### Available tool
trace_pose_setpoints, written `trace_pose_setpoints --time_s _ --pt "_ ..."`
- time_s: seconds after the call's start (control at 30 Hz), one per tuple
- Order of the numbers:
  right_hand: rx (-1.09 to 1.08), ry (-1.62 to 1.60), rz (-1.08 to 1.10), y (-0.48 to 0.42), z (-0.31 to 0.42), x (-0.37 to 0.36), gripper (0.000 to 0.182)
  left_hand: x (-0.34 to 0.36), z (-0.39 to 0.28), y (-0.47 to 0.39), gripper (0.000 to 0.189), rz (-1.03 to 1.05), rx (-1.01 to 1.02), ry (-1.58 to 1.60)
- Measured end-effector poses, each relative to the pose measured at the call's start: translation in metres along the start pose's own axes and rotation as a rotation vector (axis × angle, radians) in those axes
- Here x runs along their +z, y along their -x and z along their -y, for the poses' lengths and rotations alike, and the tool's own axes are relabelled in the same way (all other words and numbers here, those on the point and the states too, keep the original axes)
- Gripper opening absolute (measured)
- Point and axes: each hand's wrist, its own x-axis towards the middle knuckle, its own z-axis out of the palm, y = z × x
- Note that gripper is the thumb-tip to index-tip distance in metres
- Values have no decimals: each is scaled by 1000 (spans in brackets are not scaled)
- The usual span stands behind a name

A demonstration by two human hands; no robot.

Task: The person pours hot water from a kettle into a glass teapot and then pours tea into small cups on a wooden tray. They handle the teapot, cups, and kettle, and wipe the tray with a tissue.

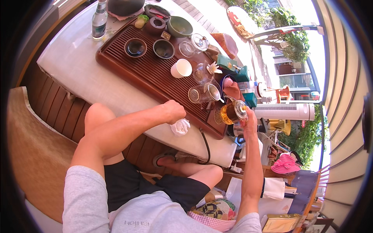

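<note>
My right hand grips a glass teapot of amber liquid at the right end of a slatted wooden tea tray. The teapot is tilted, and its glass lid faces my hand. My left hand is curled in a fist over the tray's near edge. A crumpled white tissue shows right beside that fist; whether the fingers grip it is hidden. On the tray, a glass jug and a small strainer lie near the teapot. A white paper cup stands farther left.
Two dark bowls and a green bowl occupy the tray's far left. Beside them stands a glass bottle. Green boxes line the far side. A dark hose hangs over the table edge. A white tower fan is beyond.
</note>
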Motion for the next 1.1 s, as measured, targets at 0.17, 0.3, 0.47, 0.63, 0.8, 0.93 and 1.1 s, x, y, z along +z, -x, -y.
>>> trace_pose_setpoints --time_s 0.17,0.3,0.47,0.63,0.8,0.93,1.1 --pt "3 216 13 -11 17 2 48 -5 0 5 21 -18 8 8" --pt "1 312 -3 -16 23 2 51 -4 0 3 20 -17 -8 3" --pt "-18 371 0 -15 30 6 53 -5 0 4 19 -39 -3 5" --pt "1 416 8 -8 42 12 52 -5 1 4 19 -45 -1 8" --pt "-7 505 -14 -9 47 14 54 1 3 2 14 -93 15 29" --pt "-6 545 -14 -9 50 16 56 1 3 3 15 -97 12 35" --pt "0 549 -15 -8 50 18 54 -1 2 3 15 -86 13 31"
